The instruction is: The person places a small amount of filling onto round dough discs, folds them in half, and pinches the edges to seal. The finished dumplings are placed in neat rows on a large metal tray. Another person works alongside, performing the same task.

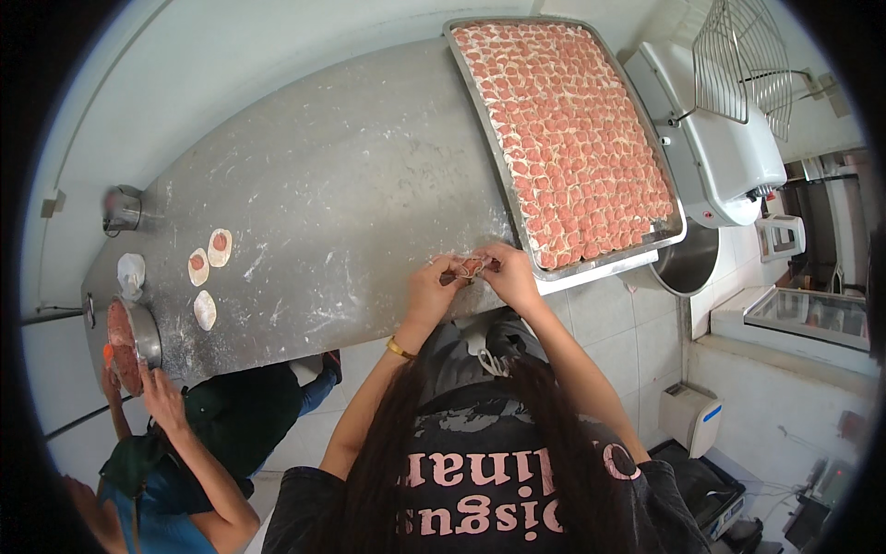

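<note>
At the near edge of the steel table [323, 175], both of my hands close on a small dumpling [472, 266] of thin dough with pink meat filling. My left hand [432, 290] pinches one side of it. With bent fingers, my right hand [509, 274] pinches the other side; its far fingertips are partly hidden. Just right of my hands lies a large metal tray [486, 131], packed with rows of similar meat-filled dumplings. On the table's left part are two dough rounds with meat [220, 247] and a floured dough round [205, 310].
At the left, a co-worker's hand [164, 399] is at a metal bowl [148, 334] of ground meat. A metal cup [124, 210] and a white bag-like item [131, 275] stand near the far left edge. Beyond the tray are a white machine [724, 138] and a wire guard [738, 60].
</note>
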The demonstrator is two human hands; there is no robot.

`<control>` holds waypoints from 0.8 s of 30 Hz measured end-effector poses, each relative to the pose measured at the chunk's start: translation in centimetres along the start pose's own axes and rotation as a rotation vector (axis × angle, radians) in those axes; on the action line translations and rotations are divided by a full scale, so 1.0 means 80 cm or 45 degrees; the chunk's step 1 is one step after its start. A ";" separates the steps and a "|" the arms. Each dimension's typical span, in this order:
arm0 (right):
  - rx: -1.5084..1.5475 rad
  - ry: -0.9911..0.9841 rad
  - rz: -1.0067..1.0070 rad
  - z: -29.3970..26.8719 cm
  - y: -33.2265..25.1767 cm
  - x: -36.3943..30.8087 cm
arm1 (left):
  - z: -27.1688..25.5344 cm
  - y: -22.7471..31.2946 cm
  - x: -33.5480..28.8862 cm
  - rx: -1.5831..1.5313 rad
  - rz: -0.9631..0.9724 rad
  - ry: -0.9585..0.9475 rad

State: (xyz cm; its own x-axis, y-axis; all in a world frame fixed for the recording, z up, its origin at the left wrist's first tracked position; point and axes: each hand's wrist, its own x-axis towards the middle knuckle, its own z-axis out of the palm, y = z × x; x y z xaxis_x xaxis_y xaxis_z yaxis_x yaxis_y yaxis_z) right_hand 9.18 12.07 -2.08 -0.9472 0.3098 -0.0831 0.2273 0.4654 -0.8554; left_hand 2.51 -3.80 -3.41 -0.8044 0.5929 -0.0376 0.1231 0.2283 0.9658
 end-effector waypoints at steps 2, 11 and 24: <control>-0.126 0.001 -0.102 -0.001 0.000 0.002 | 0.004 0.005 -0.001 -0.022 -0.131 0.019; -0.258 0.143 -0.163 -0.003 -0.006 -0.010 | 0.003 0.014 0.008 0.388 0.055 -0.074; -0.150 0.133 -0.302 -0.008 -0.009 -0.004 | -0.010 0.013 0.016 0.371 0.073 -0.115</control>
State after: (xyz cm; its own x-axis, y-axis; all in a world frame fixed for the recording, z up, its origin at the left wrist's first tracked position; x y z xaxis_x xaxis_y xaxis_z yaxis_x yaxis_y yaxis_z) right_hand 9.43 12.16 -1.10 -0.9499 0.2617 0.1706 0.0327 0.6263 -0.7789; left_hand 1.17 -3.44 -2.22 -0.7378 0.6746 -0.0210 0.3384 0.3967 0.8533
